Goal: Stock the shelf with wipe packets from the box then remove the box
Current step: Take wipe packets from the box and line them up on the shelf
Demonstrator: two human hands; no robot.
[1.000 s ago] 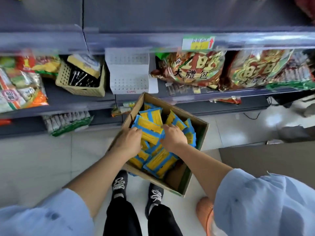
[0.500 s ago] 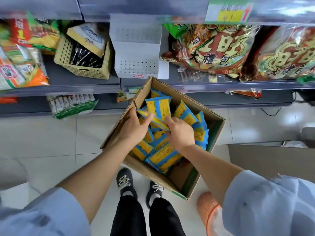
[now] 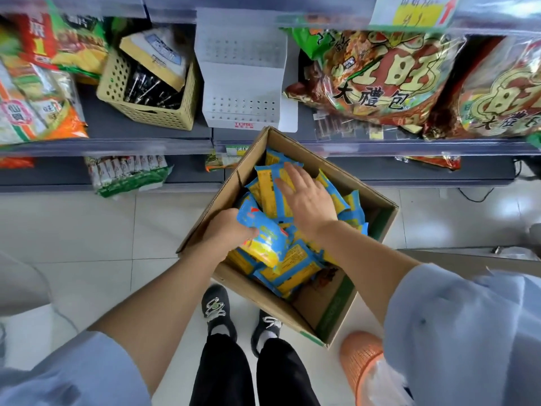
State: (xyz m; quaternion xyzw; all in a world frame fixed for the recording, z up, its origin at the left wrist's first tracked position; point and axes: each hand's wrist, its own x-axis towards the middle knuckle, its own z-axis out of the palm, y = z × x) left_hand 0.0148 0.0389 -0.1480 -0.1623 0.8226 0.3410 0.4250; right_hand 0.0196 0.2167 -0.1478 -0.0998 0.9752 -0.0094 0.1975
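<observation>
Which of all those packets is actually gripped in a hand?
The blue-and-yellow packet at the box's near-left side: the left hand grips it. The right hand lies flat on others.

The white perforated shelf divider (image 3: 244, 83) bore "TOME" in red. Each large snack bag (image 3: 377, 74) read "旺" and "大禮包".

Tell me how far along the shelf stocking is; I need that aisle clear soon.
Early. Nothing looks done: the white rack on the shelf holds no blue-and-yellow packets. In hand: the left hand grips one packet, and the right hand lies flat on others. Left: the box is still mostly full and remains on the floor.
</observation>
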